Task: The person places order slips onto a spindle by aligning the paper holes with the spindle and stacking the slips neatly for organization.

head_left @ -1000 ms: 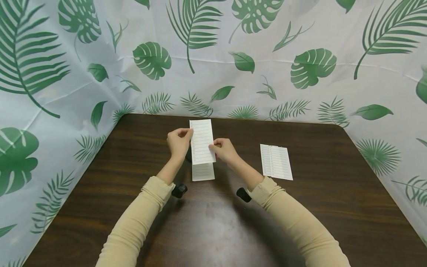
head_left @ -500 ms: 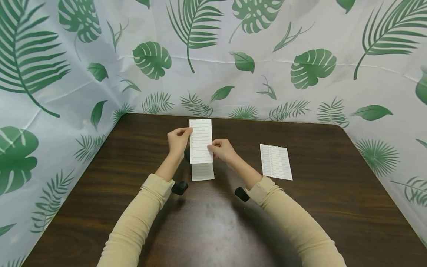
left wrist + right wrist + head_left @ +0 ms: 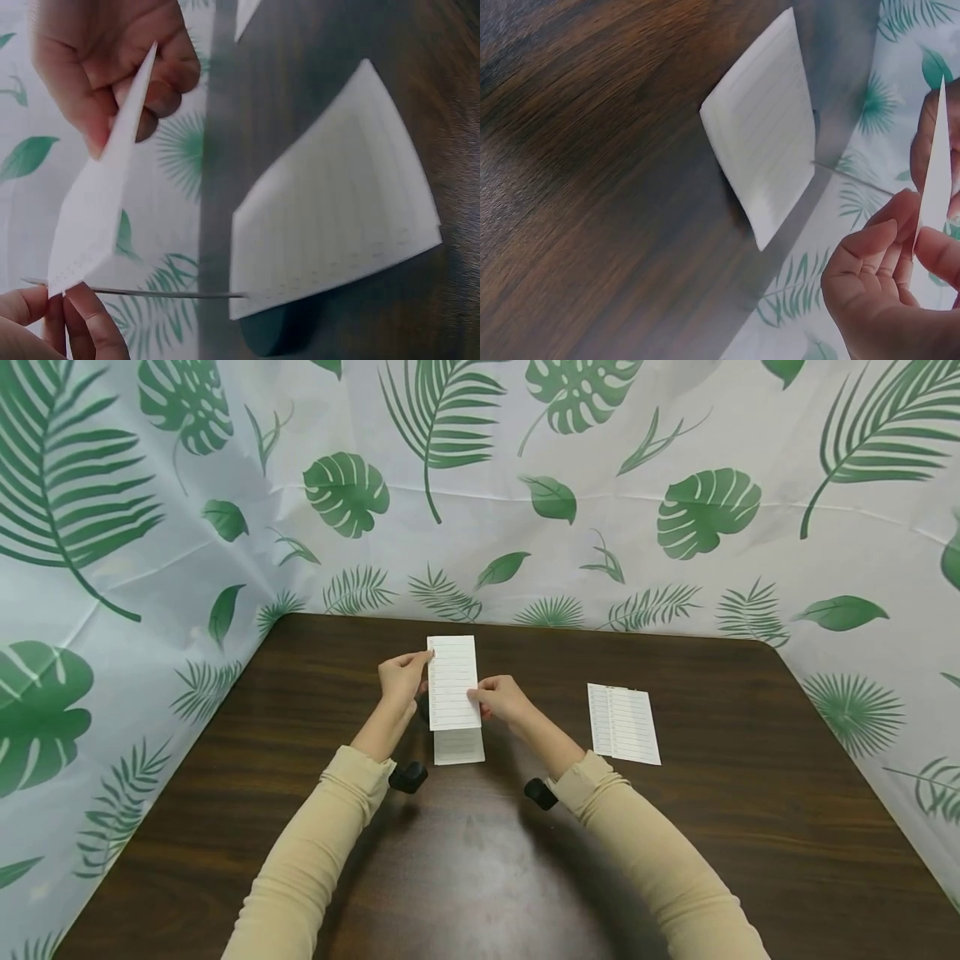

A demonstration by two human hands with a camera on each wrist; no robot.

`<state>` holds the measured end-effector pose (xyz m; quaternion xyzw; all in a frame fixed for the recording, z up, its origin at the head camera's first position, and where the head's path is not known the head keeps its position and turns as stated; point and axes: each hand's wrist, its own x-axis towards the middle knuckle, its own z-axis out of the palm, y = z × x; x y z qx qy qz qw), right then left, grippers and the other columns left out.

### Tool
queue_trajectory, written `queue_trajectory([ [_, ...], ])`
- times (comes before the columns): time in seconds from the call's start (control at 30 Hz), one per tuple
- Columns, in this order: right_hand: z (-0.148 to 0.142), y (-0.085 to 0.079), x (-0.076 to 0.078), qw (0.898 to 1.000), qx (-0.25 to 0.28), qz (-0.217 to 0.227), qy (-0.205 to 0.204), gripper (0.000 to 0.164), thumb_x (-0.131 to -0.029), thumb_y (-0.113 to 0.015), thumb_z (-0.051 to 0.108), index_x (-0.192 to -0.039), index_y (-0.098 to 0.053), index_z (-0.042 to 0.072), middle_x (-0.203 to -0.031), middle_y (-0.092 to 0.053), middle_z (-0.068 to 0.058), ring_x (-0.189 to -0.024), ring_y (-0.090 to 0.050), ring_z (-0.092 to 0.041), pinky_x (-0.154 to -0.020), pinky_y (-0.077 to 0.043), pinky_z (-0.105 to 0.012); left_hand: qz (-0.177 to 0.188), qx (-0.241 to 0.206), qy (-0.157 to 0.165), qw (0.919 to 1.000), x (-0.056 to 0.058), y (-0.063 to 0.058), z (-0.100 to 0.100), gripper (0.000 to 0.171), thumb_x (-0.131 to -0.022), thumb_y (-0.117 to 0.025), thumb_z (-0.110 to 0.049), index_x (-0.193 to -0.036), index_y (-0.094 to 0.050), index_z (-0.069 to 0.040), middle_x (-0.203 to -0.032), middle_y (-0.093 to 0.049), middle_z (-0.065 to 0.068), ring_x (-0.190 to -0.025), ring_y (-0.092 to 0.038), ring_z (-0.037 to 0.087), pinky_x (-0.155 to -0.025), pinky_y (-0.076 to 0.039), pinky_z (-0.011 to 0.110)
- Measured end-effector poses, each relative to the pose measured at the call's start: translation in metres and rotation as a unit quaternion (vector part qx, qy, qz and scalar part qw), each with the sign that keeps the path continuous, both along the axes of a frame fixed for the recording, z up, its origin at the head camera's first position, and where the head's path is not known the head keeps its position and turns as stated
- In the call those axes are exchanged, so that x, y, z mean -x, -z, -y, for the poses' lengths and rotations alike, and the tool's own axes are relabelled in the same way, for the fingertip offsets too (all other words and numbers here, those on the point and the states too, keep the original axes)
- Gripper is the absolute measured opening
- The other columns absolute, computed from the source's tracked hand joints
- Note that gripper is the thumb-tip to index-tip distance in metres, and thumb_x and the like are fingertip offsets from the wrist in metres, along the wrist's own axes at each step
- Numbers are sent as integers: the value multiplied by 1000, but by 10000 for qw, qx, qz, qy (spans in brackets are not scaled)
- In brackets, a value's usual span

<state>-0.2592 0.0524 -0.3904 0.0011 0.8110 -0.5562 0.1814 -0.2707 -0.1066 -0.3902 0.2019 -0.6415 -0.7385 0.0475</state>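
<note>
A white lined paper slip (image 3: 453, 683) with small checkboxes along one edge is held up between both hands. My left hand (image 3: 401, 677) pinches its upper left edge, while my right hand (image 3: 502, 699) pinches the right edge lower down. Below it, a stack of similar slips (image 3: 330, 195) sits on a thin metal spike (image 3: 172, 295) that rises from a dark base (image 3: 274, 337), a paper spike holder. In the left wrist view the spike's tip end passes right at the held slip's corner, beside the left fingers. From the head, the held slip hides most of the spike.
More lined slips (image 3: 630, 724) lie overlapping on the dark wooden table (image 3: 750, 827), to the right of the right hand. A leaf-patterned curtain (image 3: 480, 485) hangs behind the table and along its sides. Black wrist cameras (image 3: 407, 777) are strapped at the sleeves.
The held slip has lowered slightly in the head view, its top edge nearer the table's far edge. Both hands keep their pinch on it; the loose slips at right stay put.
</note>
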Motion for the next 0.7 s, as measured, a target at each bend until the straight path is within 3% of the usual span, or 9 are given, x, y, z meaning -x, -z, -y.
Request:
queue_trajectory([
  [0.2, -4, 6, 3, 9997, -4, 202, -124, 15, -93, -55, 7, -91, -59, -6, -63, -47, 0, -59, -46, -12, -65, -48, -30, 124, 205, 56, 9997, 1, 12, 0, 27, -87, -64, -16, -103, -68, 6, -66, -56, -7, -54, -53, 2, -51, -50, 15],
  [0.37, -4, 15, 7, 9991, -200, 360, -95, 16, -93, -55, 8, -97, -60, -7, -59, -44, 0, -56, -43, -9, -58, -44, -23, 260, 180, 188, 9993, 0, 19, -1, 27, -87, -61, -12, -107, -65, 7, -69, -56, -3, -55, -53, 3, -48, -48, 11],
  [0.5, -7, 35, 17, 9980, -520, 301, -210, 20, -93, -56, 10, -102, -63, -6, -60, -45, 0, -55, -44, -8, -54, -43, -21, 570, 106, 311, 9978, 0, 26, 1, 31, -87, -61, -10, -112, -63, 8, -80, -54, 3, -62, -51, 6, -48, -48, 10],
  [0.57, -12, 52, 26, 9978, -479, 206, -406, 19, -91, -59, 13, -97, -67, -3, -60, -48, -1, -54, -47, -10, -52, -44, -22, 755, 158, 381, 9963, 1, 29, 3, 33, -86, -61, -10, -114, -62, 7, -86, -54, 4, -64, -50, 7, -48, -47, 10],
  [0.7, -15, 60, 25, 9962, -638, 190, -557, 19, -90, -61, 14, -94, -69, -3, -65, -60, -5, -54, -55, -11, -51, -47, -23, 1025, 459, 521, 9923, 3, 34, 5, 34, -86, -63, -10, -116, -62, 7, -91, -53, 5, -64, -47, 6, -47, -46, 10],
])
